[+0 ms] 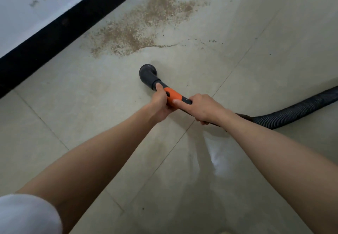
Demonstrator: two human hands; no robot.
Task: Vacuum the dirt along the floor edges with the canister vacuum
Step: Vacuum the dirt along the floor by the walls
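Near the middle of the pale tiled floor [274, 60], the dark grey elbow-shaped plastic nozzle [148, 74] of the vacuum points down at bare tile, close to but short of the brown, sandy spread of dirt [131, 32] that runs along the black skirting strip [60, 27] at the foot of the white wall [27, 10].

Both hands are clenched on the wand. The left hand [161, 104] wraps the dark tube just behind the nozzle and overlaps the orange plastic collar [173, 96]; the right hand [204, 109] grips the tube behind that collar, thumb lying on the orange part. From there the black ribbed hose [296, 111] curves off to the right; the canister itself is out of view.

Risks, as I judge them:
- The hose may pull taut as the nozzle reaches along the wall, checking the stroke or dragging the canister.
- A fast push into the pile could scatter grains across cleaned tile instead of lifting them.
- The round mouth may not seat into the corner against the skirting, leaving a thin line of dirt.
- The left palm covers part of the collar; if a vent sits there, suction could change.
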